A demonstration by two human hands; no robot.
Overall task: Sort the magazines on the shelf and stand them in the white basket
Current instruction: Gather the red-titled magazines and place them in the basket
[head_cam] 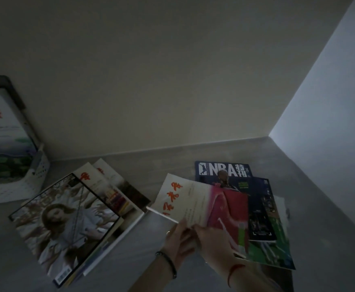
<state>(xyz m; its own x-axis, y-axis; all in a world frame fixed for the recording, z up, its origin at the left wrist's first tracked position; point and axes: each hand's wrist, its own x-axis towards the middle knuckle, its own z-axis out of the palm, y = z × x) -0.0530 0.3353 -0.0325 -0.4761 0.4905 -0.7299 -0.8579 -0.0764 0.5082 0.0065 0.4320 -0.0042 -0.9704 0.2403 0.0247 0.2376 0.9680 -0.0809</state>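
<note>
The cream magazine with red calligraphy (185, 199) lies tilted on the right-hand pile over the NBA magazine (223, 170), and both the left hand (179, 239) and the right hand (214, 237) have their fingers closed on its near edge. Lift it clear of the pile with the spine supported so that the pages do not fan open, then carry it left. Bare shelf (155, 239) lies between this pile and the fanned left stack (71, 218), beyond which the white basket (25, 186) at the far left already holds one upright magazine.
</note>
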